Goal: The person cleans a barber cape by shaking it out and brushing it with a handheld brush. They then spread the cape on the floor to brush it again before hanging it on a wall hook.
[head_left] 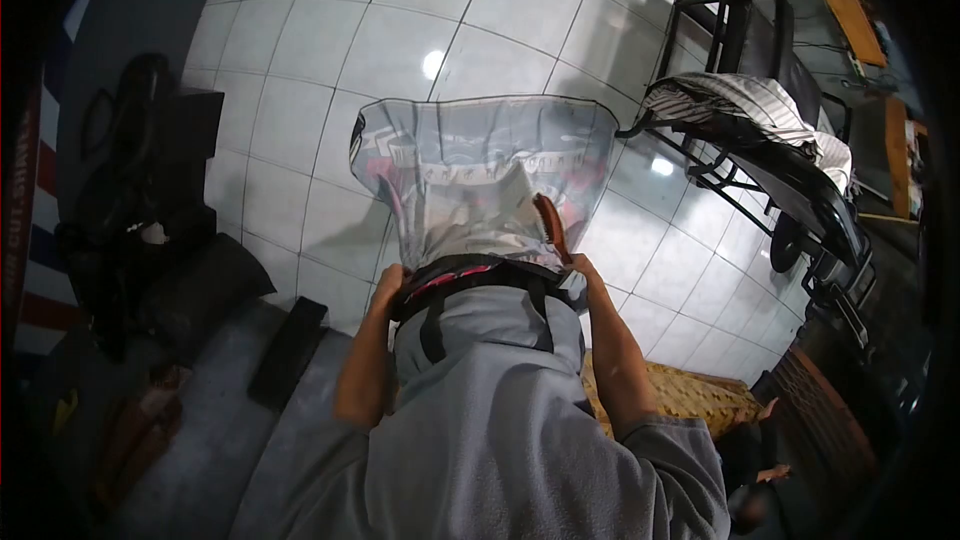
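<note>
A thin, see-through printed barber cape (480, 140) billows out in front of my waist above the tiled floor. My left hand (392, 283) grips its near edge on the left side. At the near right corner, my right hand (580, 266) is closed with a brown wooden brush (552, 225) sticking up from it, bristles facing left. The cape's edge also appears gathered at that hand, though my fingers are partly hidden. A black band of cloth with pink bits (455, 277) bunches between both hands.
A black metal-framed chair (735, 40) stands at the right with a striped cloth (745, 105) draped over it. Dark seats (150, 220) line the left wall. Another person (750, 460) is at the lower right, beside a yellow patterned surface (690, 395).
</note>
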A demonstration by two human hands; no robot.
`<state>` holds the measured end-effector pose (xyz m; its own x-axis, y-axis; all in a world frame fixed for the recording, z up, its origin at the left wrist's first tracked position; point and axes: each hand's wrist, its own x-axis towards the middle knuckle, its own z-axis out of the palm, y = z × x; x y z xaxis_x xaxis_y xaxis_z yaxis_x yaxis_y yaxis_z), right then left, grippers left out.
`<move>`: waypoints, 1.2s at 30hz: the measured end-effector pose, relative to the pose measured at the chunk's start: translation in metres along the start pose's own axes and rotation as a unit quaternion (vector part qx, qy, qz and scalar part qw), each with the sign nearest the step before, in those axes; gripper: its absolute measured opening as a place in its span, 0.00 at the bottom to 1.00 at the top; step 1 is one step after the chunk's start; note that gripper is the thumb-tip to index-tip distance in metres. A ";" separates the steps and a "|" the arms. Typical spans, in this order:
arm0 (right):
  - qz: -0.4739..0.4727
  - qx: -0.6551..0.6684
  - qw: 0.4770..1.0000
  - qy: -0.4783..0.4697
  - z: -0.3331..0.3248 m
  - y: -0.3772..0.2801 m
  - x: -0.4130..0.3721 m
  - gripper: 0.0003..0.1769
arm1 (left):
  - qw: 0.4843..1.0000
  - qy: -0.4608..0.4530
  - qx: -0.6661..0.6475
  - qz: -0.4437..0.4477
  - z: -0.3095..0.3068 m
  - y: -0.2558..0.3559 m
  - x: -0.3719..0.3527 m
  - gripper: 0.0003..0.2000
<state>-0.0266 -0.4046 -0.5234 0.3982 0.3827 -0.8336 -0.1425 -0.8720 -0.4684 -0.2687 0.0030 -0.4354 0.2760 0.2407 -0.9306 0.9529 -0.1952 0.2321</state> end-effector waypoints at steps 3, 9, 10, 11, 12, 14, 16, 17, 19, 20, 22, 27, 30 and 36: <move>0.060 -0.145 0.977 0.147 -0.024 -0.066 -0.016 0.19 | 0.973 0.140 0.113 0.144 -0.027 0.019 0.022 0.09; -0.141 0.070 0.920 0.359 -0.106 -0.185 -0.040 0.12 | 0.823 0.442 0.056 0.353 -0.119 0.147 -0.040 0.07; -0.177 0.092 0.896 0.396 -0.119 -0.201 -0.045 0.10 | 0.790 0.472 0.059 0.387 -0.135 0.166 -0.056 0.07; -0.206 0.098 0.883 0.410 -0.134 -0.222 -0.057 0.09 | 0.754 0.501 0.063 0.420 -0.147 0.180 -0.072 0.06; -0.234 0.104 0.869 0.425 -0.149 -0.244 -0.073 0.09 | 0.736 0.517 0.052 0.434 -0.157 0.192 -0.087 0.06; -0.281 0.098 0.840 0.454 -0.172 -0.277 -0.101 0.08 | 0.700 0.544 0.030 0.462 -0.172 0.210 -0.114 0.07; -0.328 0.048 0.810 0.484 -0.188 -0.291 -0.123 0.09 | 0.705 0.525 -0.033 0.476 -0.178 0.219 -0.139 0.07; -0.328 0.029 0.804 0.495 -0.191 -0.304 -0.142 0.09 | 0.707 0.514 -0.063 0.481 -0.180 0.219 -0.145 0.08; -0.376 -0.004 0.792 0.482 -0.194 -0.303 -0.154 0.09 | 0.702 0.527 -0.093 0.471 -0.181 0.213 -0.141 0.08; -0.360 0.012 0.827 0.432 -0.190 -0.291 -0.149 0.10 | 0.714 0.518 -0.131 0.453 -0.176 0.210 -0.140 0.08; -0.324 0.042 0.887 0.327 -0.179 -0.260 -0.135 0.11 | 0.750 0.486 -0.124 0.431 -0.167 0.197 -0.131 0.07; -0.235 -0.052 0.950 0.199 -0.145 -0.230 -0.150 0.18 | 0.872 0.279 0.042 0.400 -0.146 0.155 -0.138 0.06; -0.217 -0.061 0.960 0.164 -0.135 -0.219 -0.162 0.21 | 0.850 0.276 0.088 0.440 -0.133 0.124 -0.133 0.09; -0.130 0.199 0.944 0.229 -0.115 -0.165 -0.141 0.19 | 0.849 0.348 0.049 0.394 -0.122 0.101 -0.133 0.14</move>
<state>0.0448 -0.3495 -0.2944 0.8030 0.3163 -0.5052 -0.2800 -0.5481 -0.7881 -0.1933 0.0673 -0.2537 0.8630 0.4958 -0.0974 0.4331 -0.6266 0.6479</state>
